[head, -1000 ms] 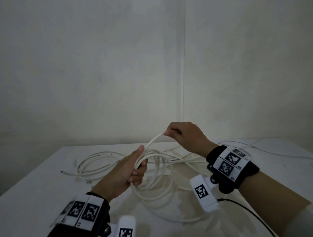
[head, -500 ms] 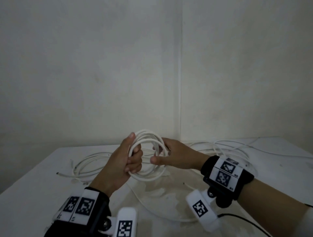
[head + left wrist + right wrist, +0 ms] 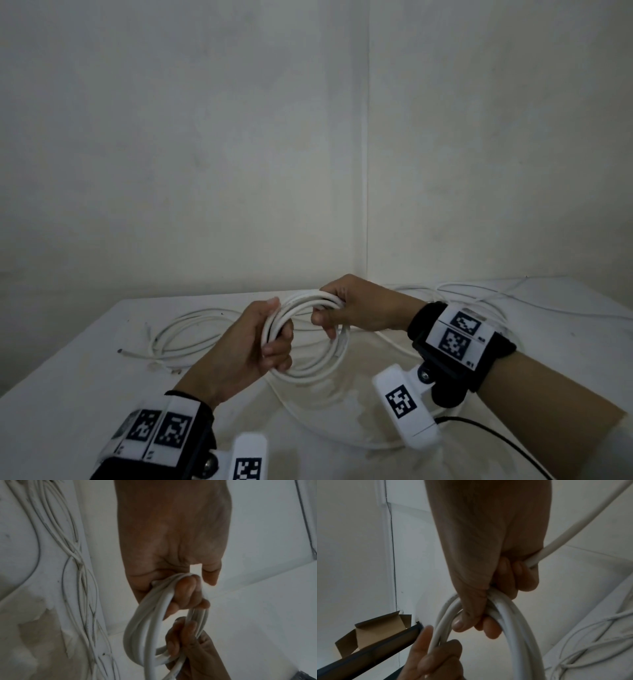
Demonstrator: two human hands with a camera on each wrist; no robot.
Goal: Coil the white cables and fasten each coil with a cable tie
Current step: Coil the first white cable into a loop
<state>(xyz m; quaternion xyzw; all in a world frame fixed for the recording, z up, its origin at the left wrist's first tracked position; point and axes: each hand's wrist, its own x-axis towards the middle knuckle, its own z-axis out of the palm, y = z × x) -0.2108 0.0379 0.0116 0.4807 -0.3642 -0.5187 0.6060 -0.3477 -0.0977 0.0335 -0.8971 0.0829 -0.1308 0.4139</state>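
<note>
**Coil held at two points above the counter**

The left hand [image 3: 260,346] clasps the round white cable coil [image 3: 308,366] at 9 o'clock, probably to stop its smooth, springy loops spreading. The right hand [image 3: 356,305] clasps the bundle at 1 o'clock, above the white counter [image 3: 68,394]. More loose cables [image 3: 185,329] lie behind.

The coiled white cable [image 3: 310,368] has a smooth, faintly glossy plastic sheath. The tabletop [image 3: 85,394] is matt white, with stained and peeling patches. The loose cables [image 3: 185,329] at far left look matt and scuffed. The open box [image 3: 373,630] is plain brown cardboard.
</note>
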